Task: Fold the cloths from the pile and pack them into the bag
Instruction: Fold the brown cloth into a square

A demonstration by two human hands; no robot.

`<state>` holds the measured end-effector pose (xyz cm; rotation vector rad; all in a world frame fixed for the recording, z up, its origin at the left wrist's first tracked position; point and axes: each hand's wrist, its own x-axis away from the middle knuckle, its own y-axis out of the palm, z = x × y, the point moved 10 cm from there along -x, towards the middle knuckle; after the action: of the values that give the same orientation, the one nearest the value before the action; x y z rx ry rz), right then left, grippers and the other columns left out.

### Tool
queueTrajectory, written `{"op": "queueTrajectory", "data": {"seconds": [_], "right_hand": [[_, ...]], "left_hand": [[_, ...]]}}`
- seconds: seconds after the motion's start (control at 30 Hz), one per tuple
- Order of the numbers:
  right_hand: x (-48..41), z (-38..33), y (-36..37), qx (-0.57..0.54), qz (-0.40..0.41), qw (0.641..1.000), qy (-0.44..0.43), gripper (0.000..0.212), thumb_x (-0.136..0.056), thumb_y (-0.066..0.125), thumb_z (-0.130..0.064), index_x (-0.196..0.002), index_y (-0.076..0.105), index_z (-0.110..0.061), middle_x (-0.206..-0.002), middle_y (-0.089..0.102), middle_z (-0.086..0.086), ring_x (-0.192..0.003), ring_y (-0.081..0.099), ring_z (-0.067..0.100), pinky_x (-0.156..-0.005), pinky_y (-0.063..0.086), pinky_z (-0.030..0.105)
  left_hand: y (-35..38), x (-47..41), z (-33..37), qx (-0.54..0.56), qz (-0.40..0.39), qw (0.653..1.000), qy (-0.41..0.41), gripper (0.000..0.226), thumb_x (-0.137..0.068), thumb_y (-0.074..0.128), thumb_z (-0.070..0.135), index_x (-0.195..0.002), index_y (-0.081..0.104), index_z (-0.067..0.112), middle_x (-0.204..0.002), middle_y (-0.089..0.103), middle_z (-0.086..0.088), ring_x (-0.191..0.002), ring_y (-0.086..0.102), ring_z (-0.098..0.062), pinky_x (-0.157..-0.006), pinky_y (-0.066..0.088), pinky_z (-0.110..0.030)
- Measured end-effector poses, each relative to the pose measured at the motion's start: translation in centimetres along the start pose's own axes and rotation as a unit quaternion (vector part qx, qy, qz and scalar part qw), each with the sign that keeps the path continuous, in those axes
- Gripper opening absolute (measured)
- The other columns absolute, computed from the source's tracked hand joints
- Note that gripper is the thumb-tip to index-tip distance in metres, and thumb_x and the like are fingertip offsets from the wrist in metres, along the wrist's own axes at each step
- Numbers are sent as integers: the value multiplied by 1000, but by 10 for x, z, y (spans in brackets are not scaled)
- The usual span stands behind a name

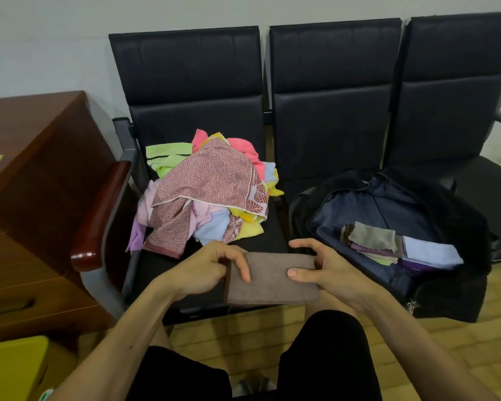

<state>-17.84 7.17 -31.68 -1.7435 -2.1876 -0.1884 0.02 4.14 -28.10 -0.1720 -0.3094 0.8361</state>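
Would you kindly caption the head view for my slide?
Both hands, left hand and right hand, hold a folded brown cloth between cloth pile and open bag.

I hold a folded brown cloth [272, 277] flat between both hands, a neat rectangle in front of the seat edge. The pile of cloths [211, 192] lies loose on the left seat, pink, green, yellow and blue under a red patterned one. The dark bag [457, 215] lies open on the middle seat, folded cloths [388, 247] stacked inside.
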Motion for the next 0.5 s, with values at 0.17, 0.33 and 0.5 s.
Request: {"op": "queueTrajectory", "data": {"seconds": [0.17, 0.33, 0.5], "right_hand": [[-1, 16, -33, -66, 72, 995, -15, 90, -55, 87, -29, -133, 43, -38, -126, 58, 8, -115, 61, 23, -96, 54, 42], [11, 40, -78, -117, 152, 981, -29, 78, -77, 82, -13, -138, 39, -33, -122, 60, 6, -106, 64, 18, -74, 57, 23], [38, 98, -153, -122, 278, 953, -22, 83, -72, 86, -18, -136, 35, -31, -119, 63, 7, -105, 66, 19, -88, 58, 40]], "left_hand": [[12, -6, 10, 58, 18, 998, -25, 62, -80, 39, -27, -101, 74, 20, -122, 58, 3, -102, 61, -5, -78, 52, -21], [37, -38, 7, 172, 13, 984, -52, 52, -73, 54, -12, -111, 72, 19, -130, 53, -8, -112, 57, -24, -80, 54, -31], [96, -109, 9, 91, 20, 994, -48, 32, -72, 83, 17, -102, 74, 24, -117, 63, -3, -102, 67, -12, -79, 55, -26]]}}
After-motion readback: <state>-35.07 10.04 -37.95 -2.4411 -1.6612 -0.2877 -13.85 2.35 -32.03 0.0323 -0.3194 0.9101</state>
